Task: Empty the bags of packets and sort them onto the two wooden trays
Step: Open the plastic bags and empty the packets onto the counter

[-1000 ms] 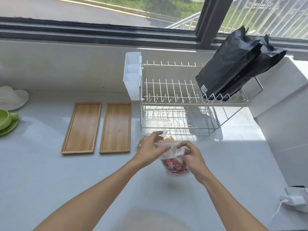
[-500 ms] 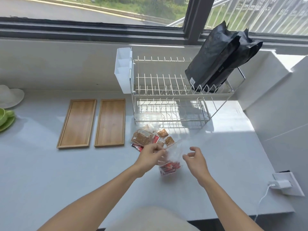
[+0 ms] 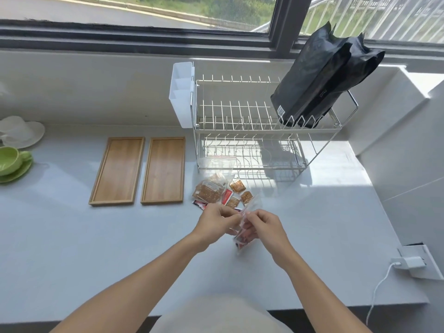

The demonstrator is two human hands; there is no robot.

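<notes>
On the counter [image 3: 72, 236], just in front of the person, two hands pinch a clear bag [image 3: 242, 233] of red packets.

The left hand [image 3: 216, 223] and right hand [image 3: 260, 227] both grip the bag's top edge, fingers closed on the plastic. Just beyond lie loose packets [image 3: 216, 192] and a second bag [image 3: 215, 164]. Two bare trays [image 3: 117, 170], left of the pile, sit near a rack [image 3: 252, 131]. A sudden tug could likely scatter packets off the counter's near edge.
</notes>
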